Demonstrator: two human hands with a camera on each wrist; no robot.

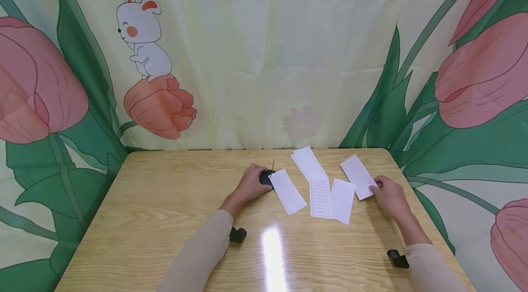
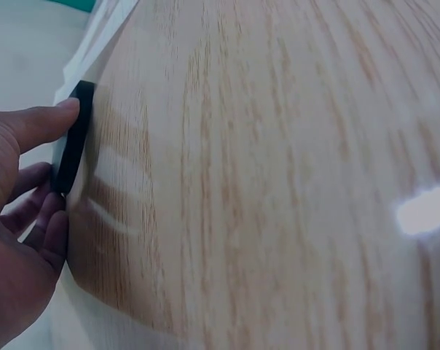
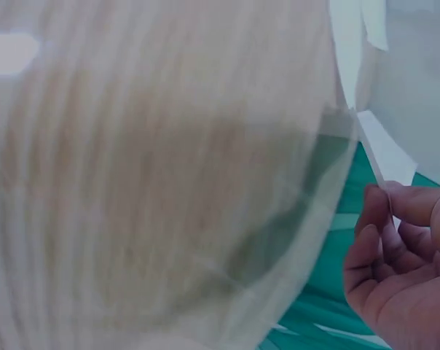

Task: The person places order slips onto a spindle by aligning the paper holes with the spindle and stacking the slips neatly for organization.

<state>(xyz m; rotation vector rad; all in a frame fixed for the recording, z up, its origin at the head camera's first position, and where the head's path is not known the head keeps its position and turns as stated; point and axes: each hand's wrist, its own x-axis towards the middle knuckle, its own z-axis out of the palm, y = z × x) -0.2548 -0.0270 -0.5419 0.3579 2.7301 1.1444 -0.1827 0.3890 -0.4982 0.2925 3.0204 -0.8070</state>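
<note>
My left hand [image 1: 252, 183] grips the edge of a dark round base [image 1: 266, 177] with a thin upright spike, which looks like a bill spike. In the left wrist view, the thumb is on one side of the black base [image 2: 74, 138] and fingertips are on the other. A white lined slip [image 1: 288, 192] lies beside the base, its upper corner close to the spike. At the right, my right hand [image 1: 389, 196] pinches the lower corner of another white slip [image 1: 358, 176]. Its thumb and index finger hold that slip [image 3: 386, 149] in the right wrist view.
Between the hands lie more lined slips: an overlapping pair [image 1: 309, 163] farther back, and two nearer ones [image 1: 319, 196] [image 1: 341, 201] side by side. The wooden table [image 1: 165, 200] ends at a curtain [image 1: 247, 53] printed with tulips and a rabbit. Light glares off the front of the tabletop.
</note>
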